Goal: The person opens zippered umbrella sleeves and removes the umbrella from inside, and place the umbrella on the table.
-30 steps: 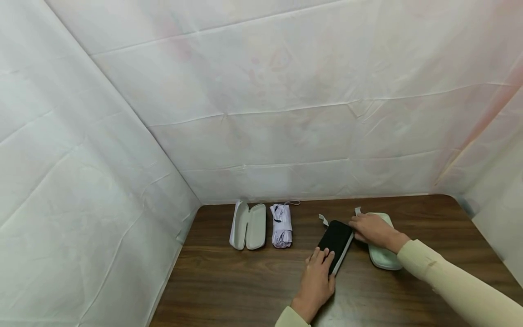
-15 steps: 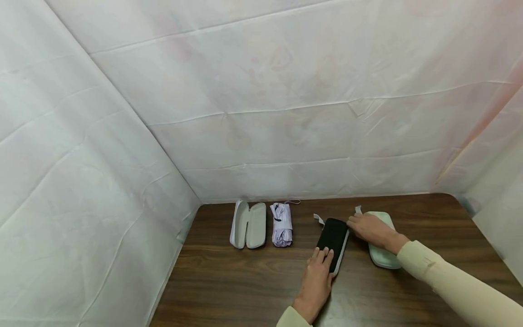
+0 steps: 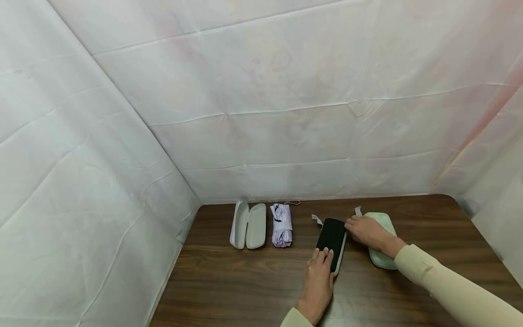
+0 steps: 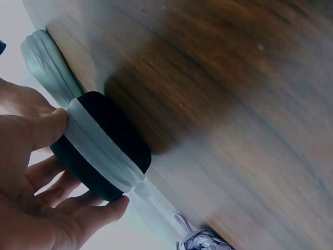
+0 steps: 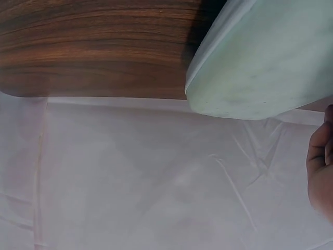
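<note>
A black zip case (image 3: 332, 240) with a pale zipper band lies on the table in the head view. My left hand (image 3: 318, 277) holds its near end, with the fingers over the top. In the left wrist view the thumb (image 4: 49, 127) lies against the zipper band (image 4: 101, 146) and the fingers are at the opposite side. My right hand (image 3: 369, 232) is at the far right corner of the black case, its fingers bent; the fingertips are hidden. A mint green case (image 3: 380, 262) lies partly under the right wrist and fills the upper right of the right wrist view.
To the left, on the brown wooden table (image 3: 229, 286), are an open eyeglass case (image 3: 256, 227) and a folded lilac umbrella (image 3: 282, 227) with a wrist loop. Pale straps stick out at the far ends of both zip cases. White sheeting (image 3: 286, 136) encloses the table's back and sides.
The black case has shifted a little left and turned slightly straighter. My right hand has moved slightly left with its corner; the left hand keeps its hold. The other things stay put.
</note>
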{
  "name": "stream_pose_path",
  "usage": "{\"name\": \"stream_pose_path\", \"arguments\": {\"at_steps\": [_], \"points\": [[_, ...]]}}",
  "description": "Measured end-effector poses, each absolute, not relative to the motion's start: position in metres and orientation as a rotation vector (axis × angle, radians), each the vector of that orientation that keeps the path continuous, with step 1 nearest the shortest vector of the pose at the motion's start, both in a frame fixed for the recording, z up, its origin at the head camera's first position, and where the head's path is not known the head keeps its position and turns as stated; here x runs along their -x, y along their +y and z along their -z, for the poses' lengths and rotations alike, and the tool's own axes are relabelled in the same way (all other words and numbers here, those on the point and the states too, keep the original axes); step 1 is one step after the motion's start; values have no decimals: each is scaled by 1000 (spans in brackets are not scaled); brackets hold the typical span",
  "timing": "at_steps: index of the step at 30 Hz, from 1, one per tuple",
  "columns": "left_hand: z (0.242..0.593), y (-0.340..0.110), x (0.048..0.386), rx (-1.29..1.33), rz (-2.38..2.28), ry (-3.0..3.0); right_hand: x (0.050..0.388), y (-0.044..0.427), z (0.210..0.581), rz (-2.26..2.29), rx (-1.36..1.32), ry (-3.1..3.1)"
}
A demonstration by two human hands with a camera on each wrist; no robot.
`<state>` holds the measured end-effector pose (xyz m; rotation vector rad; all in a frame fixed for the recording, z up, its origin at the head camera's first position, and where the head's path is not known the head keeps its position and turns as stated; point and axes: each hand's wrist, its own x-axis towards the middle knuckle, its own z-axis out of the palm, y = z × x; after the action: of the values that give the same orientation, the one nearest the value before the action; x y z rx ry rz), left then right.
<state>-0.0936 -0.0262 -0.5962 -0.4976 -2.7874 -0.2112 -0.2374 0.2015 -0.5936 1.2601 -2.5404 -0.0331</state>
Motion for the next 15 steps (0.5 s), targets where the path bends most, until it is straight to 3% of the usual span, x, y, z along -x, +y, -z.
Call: {"name": "stream_pose_path", "arguments": {"at_steps": [15], "points": [[594,-14,93,388,168,-2878,233,195,595,232,-1282,-2448]]}}
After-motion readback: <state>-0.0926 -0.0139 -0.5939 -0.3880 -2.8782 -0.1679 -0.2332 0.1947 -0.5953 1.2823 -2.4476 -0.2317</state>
